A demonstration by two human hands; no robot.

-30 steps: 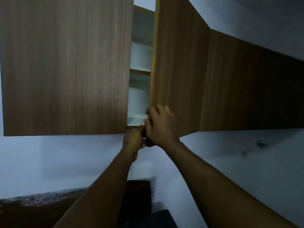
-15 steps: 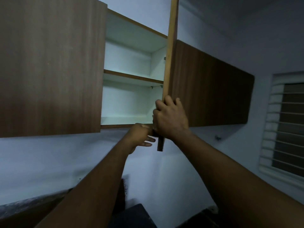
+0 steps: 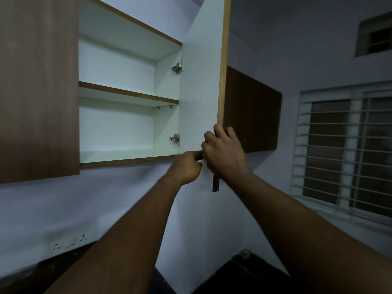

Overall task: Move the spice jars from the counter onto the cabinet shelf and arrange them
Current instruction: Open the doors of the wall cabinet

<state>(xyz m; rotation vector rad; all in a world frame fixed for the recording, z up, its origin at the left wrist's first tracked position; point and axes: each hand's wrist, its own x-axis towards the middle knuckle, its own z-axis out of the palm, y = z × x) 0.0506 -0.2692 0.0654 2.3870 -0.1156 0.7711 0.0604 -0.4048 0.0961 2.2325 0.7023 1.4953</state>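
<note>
**Both hands at the edge of the open cabinet door**

The right hand (image 3: pixel 224 153) sits just right of the frame's centre, its fingers curled around the lower free edge of the cabinet door (image 3: pixel 201 81), gripping it. The left hand (image 3: pixel 186 166) is directly beside it on the left, loosely curled with the index finger stretched toward the door's bottom edge; whether it actually holds anything cannot be told, and it carries no jar. Both forearms rise from the bottom of the frame and meet at the door.

The door stands swung open, its white inner face turned to the camera and its wooden edge strip running up to the top of the frame. Below the right hand a dark handle strip (image 3: pixel 216 184) juts down from the door's lower corner. Two metal hinges, an upper hinge (image 3: pixel 178 66) and a lower hinge (image 3: pixel 175 139), join the door to the cabinet (image 3: pixel 116 66), whose white interior fills the upper centre. A cabinet shelf (image 3: pixel 127 95) with a brown front edge divides it, with the cabinet floor (image 3: pixel 118 154) underneath.

A closed brown door (image 3: pixel 38 85) covers the upper left of the frame, and another closed unit (image 3: pixel 252 111) shows right of the open door. A barred window (image 3: pixel 343 151) occupies the right side. In the lower left, wall sockets (image 3: pixel 70 244) sit above a dark surface (image 3: pixel 42 272). No spice jars appear anywhere in view.
</note>
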